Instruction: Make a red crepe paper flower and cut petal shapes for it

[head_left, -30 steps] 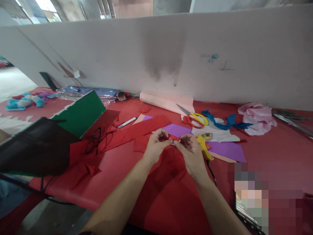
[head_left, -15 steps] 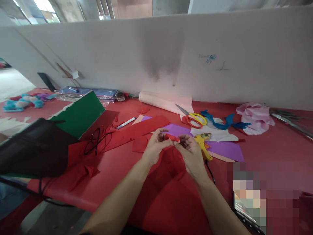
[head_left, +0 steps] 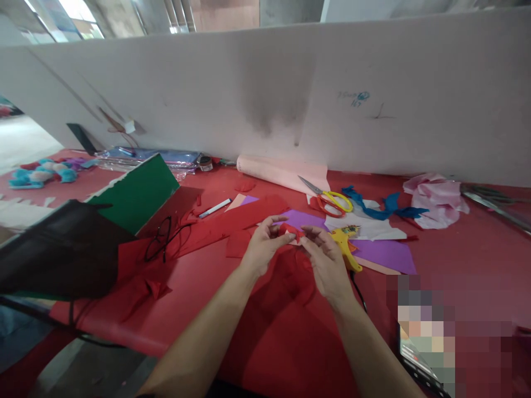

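In the middle of the head view my left hand (head_left: 263,246) pinches a small folded red piece (head_left: 290,231) between thumb and fingers. A pale patch shows on the piece's lower side. My right hand (head_left: 327,257) closes on the same piece from the right, its thumb and forefinger at the edge. Whether the piece is paper or cloth I cannot tell. Below the hands lies loose crumpled red material (head_left: 292,279). Just right of my right hand is a yellow glue gun (head_left: 346,249) with a dark cord.
Beyond the hands lie yellow-and-red-handled scissors (head_left: 329,200), a pale pink roll (head_left: 282,172), purple sheets (head_left: 384,254) and a blue strip (head_left: 385,205). To the left are a pen (head_left: 215,208), eyeglasses (head_left: 165,240), a green board (head_left: 145,193) and a black bag (head_left: 62,254). A white partition (head_left: 199,94) stands behind.
The red piece has turned slightly between my fingers, and my right thumb and forefinger have shifted a little along its edge. The surrounding things lie as before.
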`<state>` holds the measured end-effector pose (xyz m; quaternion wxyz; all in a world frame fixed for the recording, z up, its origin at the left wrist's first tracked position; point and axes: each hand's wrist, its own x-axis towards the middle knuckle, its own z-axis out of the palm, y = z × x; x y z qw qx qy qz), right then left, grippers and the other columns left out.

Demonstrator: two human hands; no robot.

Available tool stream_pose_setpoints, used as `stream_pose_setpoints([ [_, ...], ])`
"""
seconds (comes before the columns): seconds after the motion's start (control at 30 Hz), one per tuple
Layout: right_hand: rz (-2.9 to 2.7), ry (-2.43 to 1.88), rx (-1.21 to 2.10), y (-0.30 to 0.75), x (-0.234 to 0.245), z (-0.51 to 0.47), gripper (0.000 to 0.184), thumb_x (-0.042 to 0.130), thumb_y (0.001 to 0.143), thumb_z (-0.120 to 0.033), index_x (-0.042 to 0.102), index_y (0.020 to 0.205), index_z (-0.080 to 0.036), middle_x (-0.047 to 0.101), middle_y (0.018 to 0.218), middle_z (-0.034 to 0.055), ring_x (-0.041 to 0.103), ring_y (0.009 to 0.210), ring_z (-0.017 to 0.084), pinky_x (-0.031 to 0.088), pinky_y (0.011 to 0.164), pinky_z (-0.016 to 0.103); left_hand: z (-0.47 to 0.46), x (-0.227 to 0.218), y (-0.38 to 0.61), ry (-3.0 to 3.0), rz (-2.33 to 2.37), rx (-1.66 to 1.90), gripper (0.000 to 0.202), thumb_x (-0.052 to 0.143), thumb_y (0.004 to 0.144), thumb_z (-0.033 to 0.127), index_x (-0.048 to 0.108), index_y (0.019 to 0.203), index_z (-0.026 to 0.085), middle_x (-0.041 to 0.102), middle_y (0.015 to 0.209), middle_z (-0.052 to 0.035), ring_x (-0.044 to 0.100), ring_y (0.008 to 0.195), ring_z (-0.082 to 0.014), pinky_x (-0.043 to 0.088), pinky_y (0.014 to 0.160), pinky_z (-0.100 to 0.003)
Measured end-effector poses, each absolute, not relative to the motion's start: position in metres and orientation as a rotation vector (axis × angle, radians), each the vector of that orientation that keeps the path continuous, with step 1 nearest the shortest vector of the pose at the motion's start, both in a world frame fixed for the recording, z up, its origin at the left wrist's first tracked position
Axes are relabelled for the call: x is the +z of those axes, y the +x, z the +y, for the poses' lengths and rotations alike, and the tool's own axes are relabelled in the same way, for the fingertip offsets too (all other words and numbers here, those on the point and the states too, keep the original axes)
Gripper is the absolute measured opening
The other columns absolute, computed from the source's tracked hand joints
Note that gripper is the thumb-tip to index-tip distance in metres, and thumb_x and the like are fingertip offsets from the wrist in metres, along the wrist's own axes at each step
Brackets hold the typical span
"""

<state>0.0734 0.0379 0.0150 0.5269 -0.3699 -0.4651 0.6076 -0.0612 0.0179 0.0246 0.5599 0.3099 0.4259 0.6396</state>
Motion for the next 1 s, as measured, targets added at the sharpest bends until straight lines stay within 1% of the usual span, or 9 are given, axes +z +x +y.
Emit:
stream_pose_setpoints([
  [0.23,-1.134,-0.981,1.362,0.073,0.013,0.041,0.03,0.078,0.071,-0.037,0.069,0.095,-0.022,0.07,0.089,0.0022,0.065,0.084,0.018,0.052,0.084,0.037,0.016,0.027,-0.06,0.714,0.947,1.501,0.048,0.081,0.063,0.016,0.063,0.107,0.018,0.066,0.081,0.0001,0.063,0.076,-0.0121,0.048,0.078,-0.027],
  [0.33,-0.963,-0.905,1.461,0.073,0.015,0.042,0.029,0.08,0.07,-0.035,0.069,0.095,-0.024,0.071,0.089,0.0001,0.065,0.082,0.016,0.054,0.08,0.034,0.015,0.03,-0.062,0.609,0.815,1.488,0.046,0.079,0.065,0.015,0.065,0.108,0.018,0.065,0.079,0.0007,0.061,0.072,-0.0103,0.048,0.076,-0.026],
  [0.4,-0.819,-0.832,1.566,0.074,0.018,0.043,0.025,0.08,0.069,-0.032,0.07,0.092,-0.025,0.071,0.091,-0.0014,0.066,0.081,0.015,0.054,0.077,0.031,0.015,0.032,-0.062,0.533,0.726,1.477,0.042,0.077,0.066,0.016,0.067,0.107,0.017,0.065,0.078,-0.0004,0.061,0.072,-0.011,0.049,0.077,-0.028],
  [0.47,-0.704,-0.787,1.639,0.075,0.019,0.043,0.019,0.08,0.069,-0.028,0.071,0.085,-0.025,0.072,0.091,-0.002,0.066,0.079,0.014,0.055,0.074,0.03,0.016,0.031,-0.061,0.509,0.683,1.477,0.044,0.076,0.062,0.011,0.07,0.106,0.018,0.066,0.08,-0.0013,0.061,0.076,-0.0126,0.05,0.081,-0.031],
  [0.53,-0.619,-0.775,1.682,0.074,0.02,0.043,0.013,0.08,0.069,-0.026,0.071,0.078,-0.025,0.073,0.087,-0.0022,0.065,0.075,0.014,0.055,0.07,0.028,0.016,0.027,-0.057,0.547,0.714,1.469,0.046,0.077,0.058,0.006,0.073,0.101,0.019,0.067,0.085,-0.0017,0.061,0.08,-0.0132,0.049,0.084,-0.031],
  [0.63,-0.578,-0.771,1.707,0.07,0.018,0.042,0.01,0.079,0.07,-0.025,0.072,0.076,-0.024,0.073,0.082,-0.0021,0.065,0.072,0.013,0.056,0.069,0.027,0.015,0.021,-0.049,0.693,0.873,1.5,0.027,0.078,0.061,0.012,0.077,0.087,0.017,0.066,0.086,-0.0032,0.059,0.082,-0.0131,0.046,0.083,-0.028],
  [0.73,-0.635,-0.75,1.678,0.066,0.015,0.038,0.01,0.078,0.072,-0.026,0.073,0.08,-0.024,0.074,0.086,-0.0011,0.066,0.075,0.014,0.056,0.075,0.029,0.014,0.016,-0.043,0.845,1.05,1.625,0.012,0.077,0.065,0.02,0.079,0.077,0.017,0.063,0.082,-0.003,0.056,0.081,-0.0136,0.045,0.081,-0.028],
  [0.87,-0.702,-0.7,1.629,0.063,0.017,0.035,0.02,0.08,0.07,-0.029,0.074,0.088,-0.024,0.074,0.091,-0.0001,0.067,0.083,0.014,0.057,0.079,0.028,0.015,0.015,-0.041,0.907,1.111,1.711,0.009,0.077,0.066,0.023,0.079,0.074,0.021,0.065,0.083,-0.0029,0.057,0.083,-0.0151,0.046,0.081,-0.029],
  [1.0,-0.682,-0.709,1.629,0.063,0.019,0.033,0.022,0.083,0.067,-0.03,0.074,0.087,-0.024,0.074,0.092,-0.0004,0.068,0.083,0.013,0.057,0.078,0.026,0.014,0.016,-0.043,0.969,1.138,1.718,0.013,0.076,0.068,0.024,0.08,0.08,0.023,0.067,0.088,-0.0037,0.058,0.088,-0.0165,0.046,0.086,-0.031],
])
